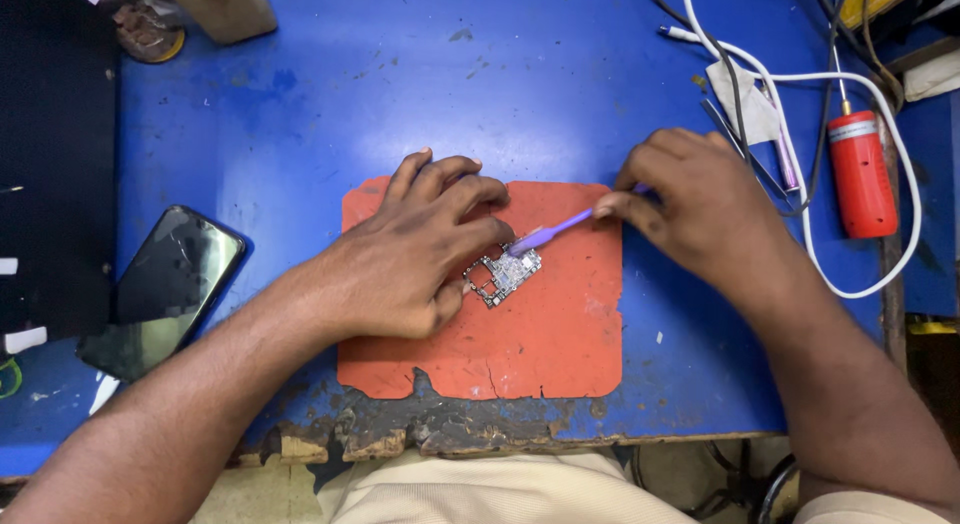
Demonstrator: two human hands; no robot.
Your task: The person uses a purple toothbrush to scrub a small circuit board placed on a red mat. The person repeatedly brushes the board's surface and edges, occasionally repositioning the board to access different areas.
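Board [503,274] lay on the orange mat [560,334], pinned at its left edge by my left hand [420,259]; right hand [690,199] fingers gripped the purple brush [550,231], slanting down-left, head on board.

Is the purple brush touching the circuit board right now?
Touching. The head view shows the brush, held in the right hand, with its head lying on the top edge of the circuit board, no gap visible, while the left hand steadies the board.
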